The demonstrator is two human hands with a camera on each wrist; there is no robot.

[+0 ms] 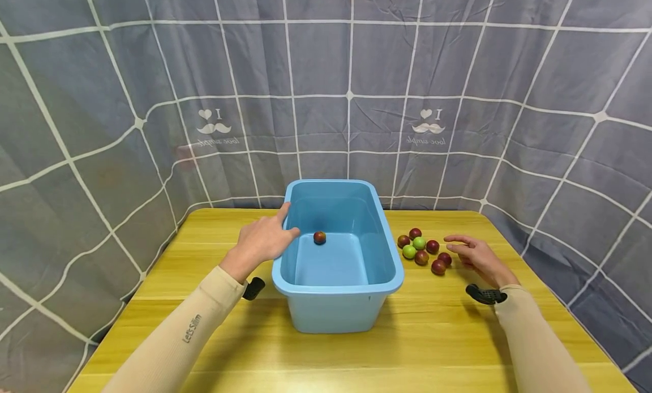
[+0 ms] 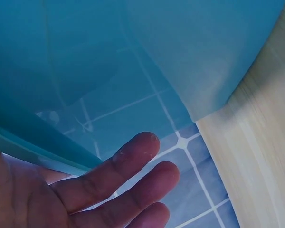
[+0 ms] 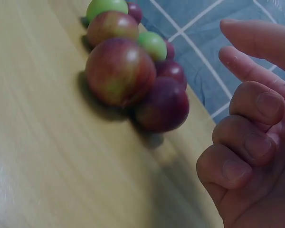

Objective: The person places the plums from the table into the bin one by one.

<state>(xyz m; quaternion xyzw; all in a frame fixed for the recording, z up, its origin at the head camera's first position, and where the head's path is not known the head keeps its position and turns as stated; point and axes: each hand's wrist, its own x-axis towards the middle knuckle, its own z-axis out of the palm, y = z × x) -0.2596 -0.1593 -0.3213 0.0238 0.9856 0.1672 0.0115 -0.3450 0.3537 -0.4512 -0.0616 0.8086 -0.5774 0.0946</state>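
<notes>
A light blue plastic tub (image 1: 338, 285) stands in the middle of the yellow wooden table (image 1: 204, 302). One reddish fruit (image 1: 319, 237) lies inside it. My left hand (image 1: 262, 240) rests on the tub's left rim with fingers straight; its fingers (image 2: 133, 161) show beside the blue wall (image 2: 133, 57) in the left wrist view. A cluster of several red and green fruits (image 1: 424, 250) lies right of the tub. My right hand (image 1: 476, 254) hovers just right of the cluster, loosely curled and holding nothing; the fruits (image 3: 128, 76) lie just left of its fingers (image 3: 249, 137).
A grey curtain with white grid lines (image 1: 351, 98) hangs behind and around the table. The table's right edge (image 1: 550, 302) lies close to my right forearm. Black wrist mounts (image 1: 486, 294) sit on both arms.
</notes>
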